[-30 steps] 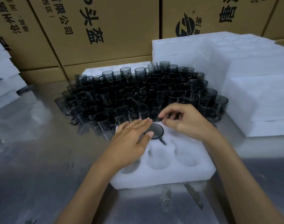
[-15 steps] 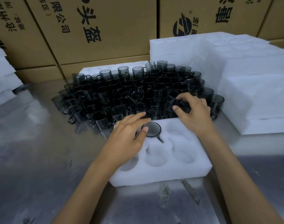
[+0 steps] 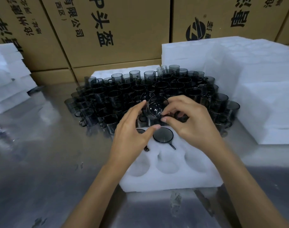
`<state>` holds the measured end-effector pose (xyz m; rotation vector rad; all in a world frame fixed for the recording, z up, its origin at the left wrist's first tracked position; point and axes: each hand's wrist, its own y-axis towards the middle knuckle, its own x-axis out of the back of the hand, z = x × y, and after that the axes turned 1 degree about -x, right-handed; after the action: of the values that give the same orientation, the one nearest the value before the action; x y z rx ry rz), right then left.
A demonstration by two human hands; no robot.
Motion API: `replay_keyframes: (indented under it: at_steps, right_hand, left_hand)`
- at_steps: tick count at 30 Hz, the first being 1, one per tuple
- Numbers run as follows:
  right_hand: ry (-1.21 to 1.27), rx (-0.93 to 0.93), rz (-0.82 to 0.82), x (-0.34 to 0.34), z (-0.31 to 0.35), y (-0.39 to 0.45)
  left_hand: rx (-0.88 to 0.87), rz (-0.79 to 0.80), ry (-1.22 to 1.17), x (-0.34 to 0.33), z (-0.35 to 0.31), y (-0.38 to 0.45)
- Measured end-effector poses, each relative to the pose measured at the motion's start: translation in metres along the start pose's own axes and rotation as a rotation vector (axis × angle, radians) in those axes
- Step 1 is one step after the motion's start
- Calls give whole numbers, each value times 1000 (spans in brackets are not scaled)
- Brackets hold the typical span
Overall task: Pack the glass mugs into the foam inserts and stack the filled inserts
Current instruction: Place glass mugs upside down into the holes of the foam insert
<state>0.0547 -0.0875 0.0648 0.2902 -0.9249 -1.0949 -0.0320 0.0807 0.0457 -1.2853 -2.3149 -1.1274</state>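
Note:
A white foam insert (image 3: 171,178) with round pockets lies on the steel table in front of me. Two dark glass mugs sit in its far row: one (image 3: 163,137) in the middle pocket, another (image 3: 141,131) mostly hidden under my left hand. My right hand (image 3: 188,119) holds a smoky glass mug (image 3: 154,108) tilted on its side above the insert's far edge, pinching it near the handle. My left hand (image 3: 133,129) is beside that mug, fingers extended toward its left side. A dense cluster of loose mugs (image 3: 157,92) stands behind the insert.
Stacked white foam blocks (image 3: 249,83) rise at the right, and more foam pieces (image 3: 7,83) are piled at the left edge. Cardboard boxes (image 3: 110,30) form a wall at the back. Bare steel table (image 3: 41,162) lies left of the insert.
My right hand has picked a mug out of the cluster and brought it toward the centre, tilted. My left hand has lifted off the insert and risen toward that mug.

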Motion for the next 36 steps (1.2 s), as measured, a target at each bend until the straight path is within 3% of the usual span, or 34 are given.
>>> replay_keyframes:
  at_steps: [4, 14, 18, 27, 36]
  right_hand:
    - [-5, 8, 39, -5, 10, -2]
    - [428, -203, 86, 4, 15, -1]
    - [424, -231, 33, 7, 15, 1]
    - [511, -322, 33, 30, -7, -3]
    - [434, -488, -40, 51, -37, -34]
  left_hand:
    - [7, -150, 46, 3, 0, 1]
    - [-125, -224, 111, 3, 3, 0]
    - [-183, -109, 72, 4, 3, 1]
    - [-45, 224, -176, -1, -13, 0]
    - [11, 475, -25, -30, -37, 15]
